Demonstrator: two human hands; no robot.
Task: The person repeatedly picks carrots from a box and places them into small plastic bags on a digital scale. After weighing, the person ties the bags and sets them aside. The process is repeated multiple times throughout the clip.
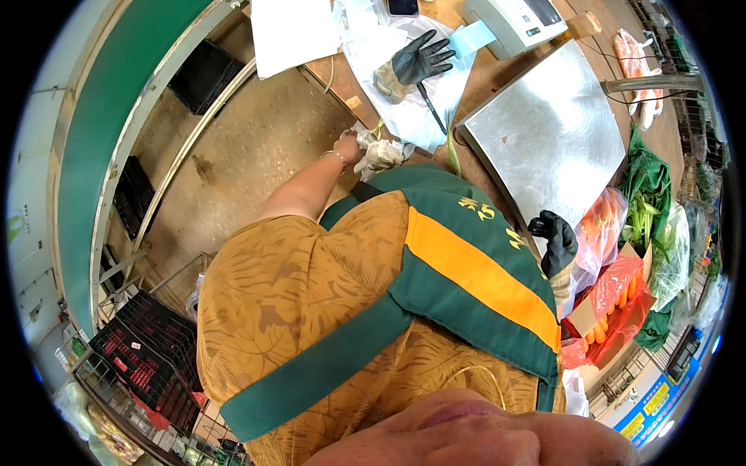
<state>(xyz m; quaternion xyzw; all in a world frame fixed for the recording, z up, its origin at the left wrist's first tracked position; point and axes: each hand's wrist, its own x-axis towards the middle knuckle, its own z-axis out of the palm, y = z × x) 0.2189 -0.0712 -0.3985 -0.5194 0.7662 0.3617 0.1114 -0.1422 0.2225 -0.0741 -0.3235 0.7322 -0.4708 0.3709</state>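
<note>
Wooden counter (497, 78): bare left hand (347, 145) grasps crumpled white plastic bag (381, 153); gloved right hand (556, 242) (loosely curled, empty) near boxed carrots (614, 307).

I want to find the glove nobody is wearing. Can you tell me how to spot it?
Start at the big shiny metal tray on the wooden table. Look up and left of it to the white plastic bag spread on the table. The loose black glove lies flat on that bag, fingers spread, while the other black glove is worn on the right hand below the tray.
</note>
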